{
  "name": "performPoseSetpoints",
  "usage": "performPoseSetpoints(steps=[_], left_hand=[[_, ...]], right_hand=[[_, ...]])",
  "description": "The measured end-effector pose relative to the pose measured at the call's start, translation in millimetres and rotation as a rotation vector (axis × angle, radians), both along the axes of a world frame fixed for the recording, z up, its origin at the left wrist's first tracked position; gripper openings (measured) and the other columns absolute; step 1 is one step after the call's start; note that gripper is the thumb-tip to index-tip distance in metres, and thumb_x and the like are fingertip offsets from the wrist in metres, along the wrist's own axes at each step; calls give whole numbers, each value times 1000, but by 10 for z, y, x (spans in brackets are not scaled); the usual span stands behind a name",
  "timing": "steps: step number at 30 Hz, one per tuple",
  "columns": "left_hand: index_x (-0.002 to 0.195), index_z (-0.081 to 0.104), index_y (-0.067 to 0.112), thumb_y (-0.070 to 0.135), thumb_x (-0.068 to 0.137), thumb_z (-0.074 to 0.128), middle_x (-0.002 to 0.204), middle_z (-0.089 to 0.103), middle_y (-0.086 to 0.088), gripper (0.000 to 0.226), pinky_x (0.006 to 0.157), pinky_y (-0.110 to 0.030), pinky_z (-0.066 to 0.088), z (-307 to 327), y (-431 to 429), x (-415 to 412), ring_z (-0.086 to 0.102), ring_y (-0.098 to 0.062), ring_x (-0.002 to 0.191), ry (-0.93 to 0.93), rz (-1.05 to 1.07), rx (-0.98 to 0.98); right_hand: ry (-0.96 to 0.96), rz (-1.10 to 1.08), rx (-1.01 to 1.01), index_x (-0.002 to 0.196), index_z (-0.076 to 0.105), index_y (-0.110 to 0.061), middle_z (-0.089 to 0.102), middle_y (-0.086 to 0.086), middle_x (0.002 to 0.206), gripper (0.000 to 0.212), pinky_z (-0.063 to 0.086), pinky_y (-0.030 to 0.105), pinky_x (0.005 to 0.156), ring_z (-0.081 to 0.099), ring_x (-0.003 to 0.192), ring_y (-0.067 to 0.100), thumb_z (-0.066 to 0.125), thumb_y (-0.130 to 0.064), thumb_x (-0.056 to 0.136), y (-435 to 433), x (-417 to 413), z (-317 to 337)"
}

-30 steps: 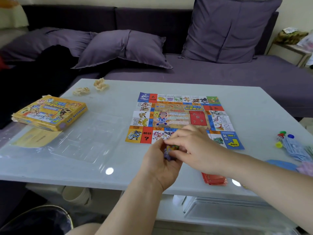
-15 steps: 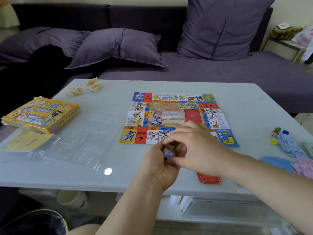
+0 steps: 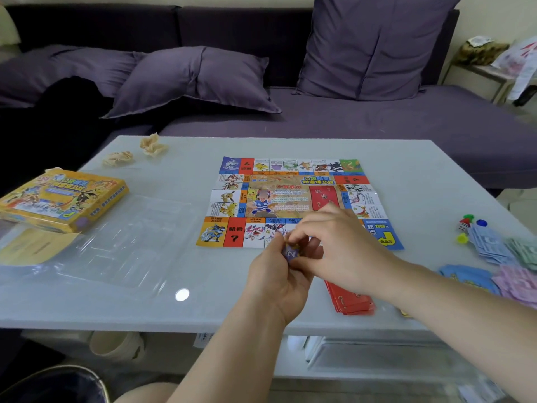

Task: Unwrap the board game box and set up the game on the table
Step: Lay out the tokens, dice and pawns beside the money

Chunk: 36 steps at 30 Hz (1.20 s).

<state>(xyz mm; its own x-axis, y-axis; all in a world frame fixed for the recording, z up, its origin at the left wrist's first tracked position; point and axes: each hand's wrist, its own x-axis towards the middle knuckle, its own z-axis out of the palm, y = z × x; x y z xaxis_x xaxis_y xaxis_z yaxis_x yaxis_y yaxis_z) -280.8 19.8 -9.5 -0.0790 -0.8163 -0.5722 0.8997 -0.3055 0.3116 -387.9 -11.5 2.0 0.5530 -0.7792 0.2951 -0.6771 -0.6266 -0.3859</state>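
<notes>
The colourful game board [image 3: 290,196] lies flat in the middle of the white table [image 3: 406,175]. Just in front of its near edge, my left hand [image 3: 279,274] grips a small stack of purple cards [image 3: 291,253] with a question mark showing. My right hand [image 3: 340,251] reaches over from the right and pinches the top of that stack. The yellow game box [image 3: 61,199] lies at the table's left edge. A stack of red question-mark cards [image 3: 348,301] lies under my right wrist.
A clear plastic tray and wrap [image 3: 122,245] lie left of the board. Coloured pawns and a die [image 3: 466,225], play money [image 3: 494,245] and blue and pink cards [image 3: 465,274] sit at the right. Two crumpled paper balls [image 3: 152,145] lie at the back left. A purple sofa [image 3: 348,117] stands behind.
Both hands stay together over the purple cards at the board's near edge; the fingers have shifted slightly on the stack. The camera view has tilted a little.
</notes>
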Motion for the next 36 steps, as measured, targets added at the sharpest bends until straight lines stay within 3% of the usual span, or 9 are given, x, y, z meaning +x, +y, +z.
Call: performPoseSetpoints(steps=[5, 10, 14, 18, 20, 22, 24, 32, 36], left_hand=[[92, 55, -2, 21, 102, 38, 54, 62, -11, 30, 42, -18, 51, -6, -37, -102, 61, -15, 40, -30, 4, 19], [108, 53, -3, 20, 102, 37, 76, 60, -16, 29, 51, -19, 53, -58, -101, -207, 59, -18, 63, -11, -38, 23], [113, 51, 2, 23, 102, 37, 81, 56, -16, 28, 43, -18, 52, -46, -152, -333, 55, -18, 67, 14, -44, 4], [93, 56, 5, 28, 102, 36, 74, 58, -12, 32, 49, -17, 51, -46, -205, -464, 58, -16, 56, -15, -115, -31], [92, 57, 3, 27, 102, 37, 76, 62, -13, 33, 53, -20, 54, -44, -230, -525, 61, -16, 59, -23, -160, -47], [90, 60, 0, 26, 101, 39, 76, 67, -15, 36, 58, -26, 57, -49, -246, -581, 66, -18, 62, -42, -195, -62], [91, 63, -1, 25, 101, 40, 77, 69, -15, 36, 63, -30, 57, -44, -259, -625, 68, -19, 66, -52, -216, -73], [92, 62, -2, 25, 99, 44, 87, 67, -16, 33, 69, -36, 57, -76, -382, -745, 65, -22, 79, -1, -233, -56], [92, 62, -2, 10, 93, 45, 98, 64, -21, 20, 74, -42, 57, -52, -416, -788, 65, -27, 87, 74, -245, -76]], right_hand=[[-52, -29, 40, 89, 72, -30, 63, -13, 92, 21, 34, 32, 84, 42, 88, 9, 77, -36, 70, -11, -67, -8], [-81, -63, 66, 91, 73, -28, 61, -14, 94, 21, 38, 34, 90, 49, 94, 15, 78, -33, 71, -17, -204, -33], [-204, -90, 153, 82, 73, -29, 62, -12, 92, 15, 45, 37, 85, 54, 90, 12, 81, -27, 70, -60, -341, -58], [-323, -130, 309, 73, 67, -31, 61, -20, 83, 18, 44, 18, 83, 60, 89, -5, 81, -20, 71, -112, -500, -55], [-336, -156, 418, 72, 67, -27, 60, -25, 75, 14, 39, 6, 71, 57, 75, -15, 79, -19, 74, -136, -588, -18], [-327, -186, 481, 69, 68, -25, 64, -24, 77, 11, 43, 13, 68, 59, 72, -5, 76, -25, 77, -178, -682, 19], [-307, -225, 523, 75, 73, -20, 68, -19, 85, 14, 47, 22, 78, 63, 86, 10, 72, -32, 80, -225, -776, 57], [-321, -284, 592, 89, 75, -17, 73, 3, 96, 23, 48, 38, 94, 65, 99, 18, 59, -33, 90, -344, -1034, 98], [-469, -403, 511, 87, 74, -25, 72, -13, 91, 11, 44, 16, 83, 64, 90, -2, 66, -31, 85, -480, -1377, 170]])
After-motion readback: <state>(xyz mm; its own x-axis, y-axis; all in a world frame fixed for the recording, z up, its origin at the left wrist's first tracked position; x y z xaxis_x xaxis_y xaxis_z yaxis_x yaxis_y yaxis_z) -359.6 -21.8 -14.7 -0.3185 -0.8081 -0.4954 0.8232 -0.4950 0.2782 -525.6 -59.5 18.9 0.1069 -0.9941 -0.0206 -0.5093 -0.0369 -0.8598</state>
